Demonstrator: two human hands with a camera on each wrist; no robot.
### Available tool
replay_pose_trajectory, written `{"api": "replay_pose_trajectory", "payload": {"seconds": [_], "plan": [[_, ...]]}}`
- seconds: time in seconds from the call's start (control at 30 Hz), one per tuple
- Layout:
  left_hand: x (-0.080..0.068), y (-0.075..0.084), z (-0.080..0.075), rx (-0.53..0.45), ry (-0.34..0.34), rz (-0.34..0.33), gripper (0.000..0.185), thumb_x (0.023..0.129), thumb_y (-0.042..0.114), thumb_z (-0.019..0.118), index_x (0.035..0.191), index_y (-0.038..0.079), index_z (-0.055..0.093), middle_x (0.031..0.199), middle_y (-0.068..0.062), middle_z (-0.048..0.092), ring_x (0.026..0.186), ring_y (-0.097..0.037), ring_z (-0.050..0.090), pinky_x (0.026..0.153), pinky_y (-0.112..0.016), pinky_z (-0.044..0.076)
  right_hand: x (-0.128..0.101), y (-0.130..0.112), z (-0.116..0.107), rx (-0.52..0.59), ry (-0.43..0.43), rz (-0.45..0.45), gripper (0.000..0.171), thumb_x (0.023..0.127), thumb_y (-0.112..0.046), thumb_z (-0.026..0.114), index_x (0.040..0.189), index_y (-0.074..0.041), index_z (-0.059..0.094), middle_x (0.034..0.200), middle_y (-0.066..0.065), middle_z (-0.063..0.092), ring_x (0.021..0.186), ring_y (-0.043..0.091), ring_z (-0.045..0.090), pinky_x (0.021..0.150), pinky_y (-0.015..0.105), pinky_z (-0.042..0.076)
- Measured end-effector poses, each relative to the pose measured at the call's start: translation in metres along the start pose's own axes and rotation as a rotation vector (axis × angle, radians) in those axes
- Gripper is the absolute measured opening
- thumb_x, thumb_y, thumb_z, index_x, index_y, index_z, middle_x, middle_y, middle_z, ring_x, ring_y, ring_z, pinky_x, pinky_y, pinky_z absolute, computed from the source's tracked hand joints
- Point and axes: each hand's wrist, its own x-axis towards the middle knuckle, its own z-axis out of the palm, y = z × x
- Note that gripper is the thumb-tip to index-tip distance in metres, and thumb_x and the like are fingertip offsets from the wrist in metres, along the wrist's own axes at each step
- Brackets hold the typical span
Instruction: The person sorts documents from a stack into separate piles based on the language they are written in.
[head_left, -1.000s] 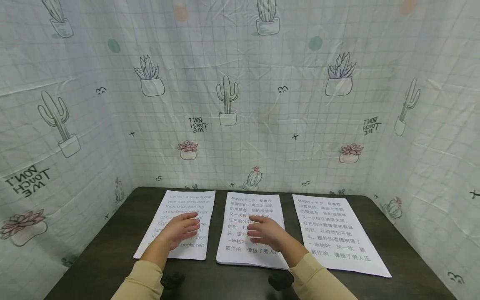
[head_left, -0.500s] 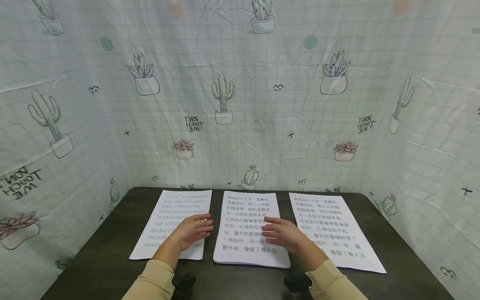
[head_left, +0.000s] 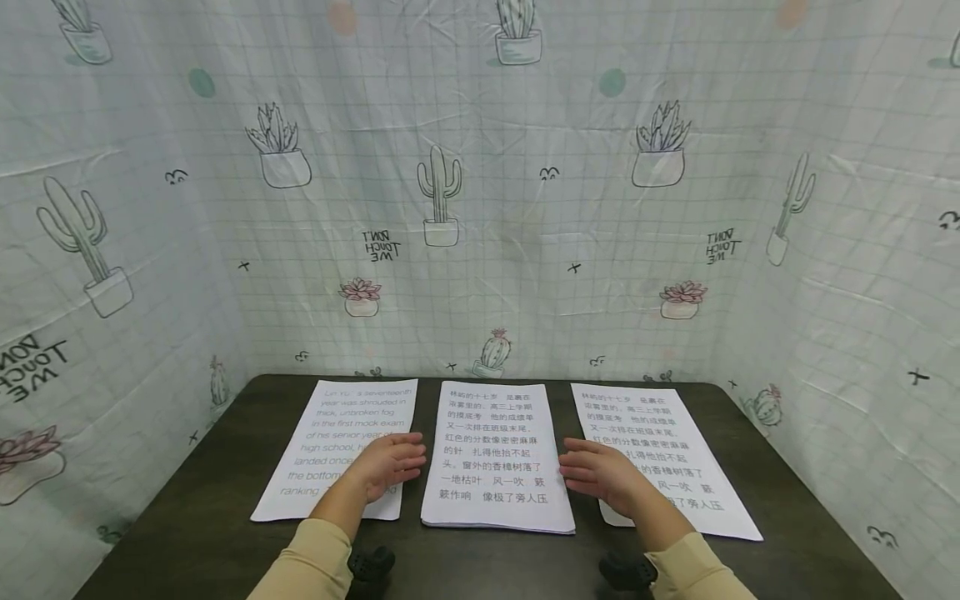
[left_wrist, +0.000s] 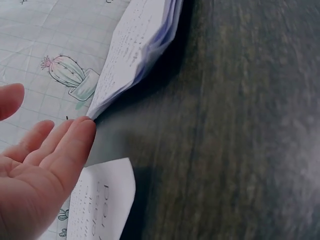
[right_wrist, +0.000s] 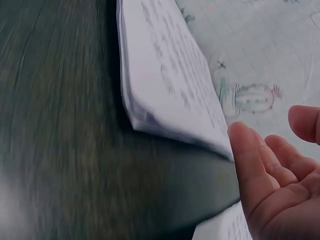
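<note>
A stack of papers [head_left: 497, 454] is seen lying in the middle of the dark counter [head_left: 187, 533], between two single sheets. The left hand [head_left: 390, 462] and right hand [head_left: 600, 473] are held flat with fingers spread beside it, apparently not quite touching its edges.

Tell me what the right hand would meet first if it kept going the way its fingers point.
Probably the middle stack of paper: the right hand points its straight fingers leftward at that stack's right edge. Its height above the table is unclear.
</note>
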Motion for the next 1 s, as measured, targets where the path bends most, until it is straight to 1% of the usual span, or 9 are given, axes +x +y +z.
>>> {"api": "replay_pose_trajectory", "payload": {"seconds": [0.13, 0.3, 0.37, 0.57, 0.67, 0.8, 0.9, 1.0], "plan": [[0.001, -0.004, 0.0, 0.013, 0.014, -0.022, 0.05, 0.094, 0.006, 0.056, 0.138, -0.013, 0.043, 0.14, -0.033, 0.046, 0.126, -0.042, 0.053, 0.104, -0.048, 0.048, -0.002, 0.006, -0.008, -0.016, 0.031, 0.028, 0.053, 0.101, -0.014, 0.048, 0.146, 0.011, 0.032, 0.14, 0.034, 0.048, 0.116, 0.028, 0.063, 0.091, 0.038, 0.057], [0.003, -0.01, 0.001, 0.046, 0.03, -0.047, 0.048, 0.093, 0.002, 0.056, 0.136, -0.014, 0.045, 0.136, -0.033, 0.049, 0.122, -0.04, 0.056, 0.102, -0.048, 0.049, -0.004, 0.009, -0.013, 0.001, 0.041, 0.065, 0.054, 0.1, -0.016, 0.049, 0.145, 0.011, 0.034, 0.138, 0.033, 0.048, 0.111, 0.023, 0.064, 0.09, 0.037, 0.057], [0.003, -0.011, 0.001, 0.055, 0.034, -0.051, 0.048, 0.092, 0.002, 0.057, 0.135, -0.014, 0.046, 0.135, -0.032, 0.051, 0.12, -0.039, 0.058, 0.101, -0.048, 0.05, -0.004, 0.009, -0.014, -0.002, 0.03, 0.072, 0.055, 0.1, -0.016, 0.049, 0.145, 0.012, 0.034, 0.137, 0.034, 0.048, 0.11, 0.023, 0.064, 0.09, 0.037, 0.057], [0.002, -0.011, 0.005, 0.112, 0.015, -0.075, 0.048, 0.091, 0.003, 0.06, 0.134, -0.014, 0.047, 0.126, -0.028, 0.058, 0.108, -0.029, 0.064, 0.098, -0.046, 0.053, -0.003, 0.011, -0.011, -0.009, 0.017, 0.125, 0.052, 0.1, -0.013, 0.049, 0.143, 0.013, 0.035, 0.128, 0.027, 0.057, 0.101, 0.019, 0.066, 0.083, 0.037, 0.059], [0.002, -0.013, 0.008, 0.13, 0.01, -0.082, 0.047, 0.091, 0.003, 0.06, 0.133, -0.015, 0.048, 0.121, -0.026, 0.06, 0.103, -0.026, 0.064, 0.094, -0.044, 0.055, -0.002, 0.012, -0.008, -0.013, 0.036, 0.146, 0.05, 0.099, -0.012, 0.049, 0.141, 0.012, 0.038, 0.125, 0.025, 0.06, 0.1, 0.02, 0.066, 0.08, 0.037, 0.059], [0.001, -0.014, 0.013, 0.159, 0.016, -0.086, 0.044, 0.09, 0.003, 0.062, 0.129, -0.015, 0.05, 0.11, -0.022, 0.065, 0.094, -0.023, 0.065, 0.087, -0.041, 0.058, -0.002, 0.011, -0.003, -0.032, 0.036, 0.157, 0.049, 0.098, -0.01, 0.049, 0.14, 0.013, 0.038, 0.123, 0.025, 0.06, 0.098, 0.021, 0.066, 0.078, 0.037, 0.058], [0.001, -0.014, 0.016, 0.182, 0.029, -0.085, 0.043, 0.089, 0.004, 0.064, 0.126, -0.014, 0.052, 0.103, -0.02, 0.066, 0.087, -0.021, 0.066, 0.081, -0.038, 0.06, -0.002, 0.009, 0.0, -0.057, 0.037, 0.175, 0.05, 0.096, -0.008, 0.051, 0.14, 0.013, 0.039, 0.117, 0.022, 0.063, 0.094, 0.021, 0.066, 0.077, 0.037, 0.057], [0.0, -0.013, 0.019, 0.211, 0.047, -0.076, 0.041, 0.087, 0.003, 0.067, 0.122, -0.014, 0.054, 0.097, -0.018, 0.066, 0.082, -0.02, 0.065, 0.076, -0.036, 0.06, -0.002, 0.007, 0.003, -0.081, 0.058, 0.195, 0.05, 0.094, -0.007, 0.055, 0.139, 0.012, 0.042, 0.109, 0.018, 0.067, 0.089, 0.021, 0.065, 0.075, 0.037, 0.057]]}}
